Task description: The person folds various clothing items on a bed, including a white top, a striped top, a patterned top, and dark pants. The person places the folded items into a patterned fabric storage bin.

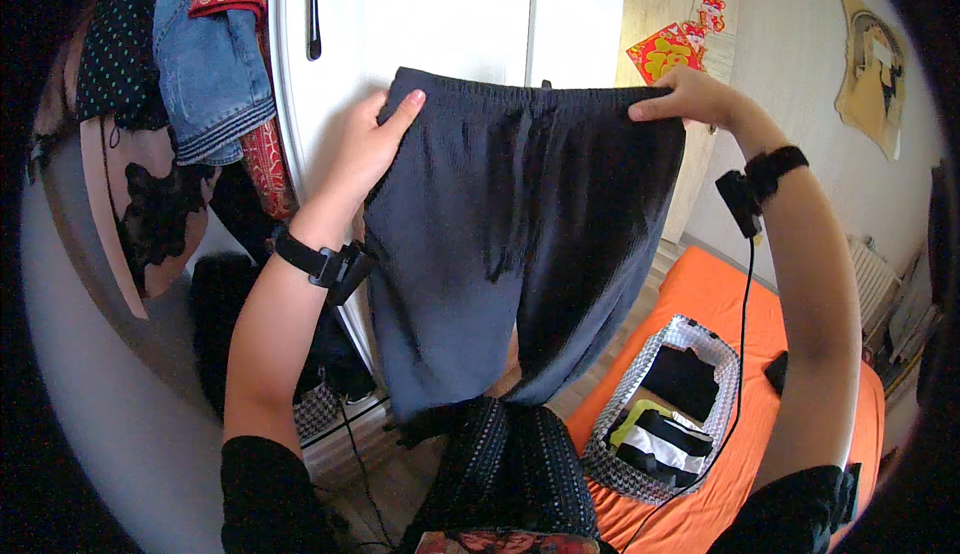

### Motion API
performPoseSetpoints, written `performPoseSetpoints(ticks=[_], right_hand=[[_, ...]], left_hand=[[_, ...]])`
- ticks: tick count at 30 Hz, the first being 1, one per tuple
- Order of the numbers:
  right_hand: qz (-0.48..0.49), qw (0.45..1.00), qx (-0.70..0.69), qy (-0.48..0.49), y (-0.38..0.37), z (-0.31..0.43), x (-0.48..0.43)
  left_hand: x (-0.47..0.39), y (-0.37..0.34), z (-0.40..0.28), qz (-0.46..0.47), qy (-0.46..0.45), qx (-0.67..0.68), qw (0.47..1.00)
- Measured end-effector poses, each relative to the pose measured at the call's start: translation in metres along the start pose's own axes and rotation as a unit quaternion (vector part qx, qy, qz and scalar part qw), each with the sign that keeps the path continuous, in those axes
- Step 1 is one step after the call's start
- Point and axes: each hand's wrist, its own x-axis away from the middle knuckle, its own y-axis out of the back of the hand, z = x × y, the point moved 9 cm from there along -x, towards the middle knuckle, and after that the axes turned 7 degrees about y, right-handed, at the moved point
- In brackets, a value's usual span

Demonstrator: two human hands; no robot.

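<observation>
A pair of dark pants (480, 216) with a gathered elastic waistband and a drawstring hangs spread out in front of me. My left hand (375, 138) pinches the left end of the waistband, thumb on the near side. The right end is gripped by my right hand (690, 100), its thumb also over the front. Both legs of the garment drop down towards my lap, and their lower ends are partly hidden. Each of my wrists wears a black strap with a small device.
On an orange-covered bed (697, 284) at the lower right stands a houndstooth fabric box (600, 445) with folded clothes (682, 381). A white wardrobe door (450, 14) is behind the pants. Hanging clothes (214, 81) fill the left. A black cable runs from my right wrist.
</observation>
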Motion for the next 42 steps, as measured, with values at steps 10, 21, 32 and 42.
performPoseSetpoints(ticks=[10, 21, 32, 42], right_hand=[[-0.196, 0.978, 0.066, -0.041, -0.061, 0.008, -0.041], [-0.24, 0.898, -0.367, 0.021, -0.105, 0.011, -0.039], [-0.332, 0.809, -0.46, 0.155, 0.062, -0.05, -0.045], [-0.313, 0.899, -0.295, 0.081, 0.076, -0.088, -0.029]], left_hand=[[-0.025, -0.097, 0.017, -0.087, 0.03, -0.284, 0.954], [0.026, -0.163, -0.004, 0.355, 0.02, 0.276, 0.893], [0.066, -0.181, 0.184, 0.202, 0.321, -0.033, 0.925], [0.072, -0.233, 0.158, 0.222, 0.298, 0.459, 0.807]])
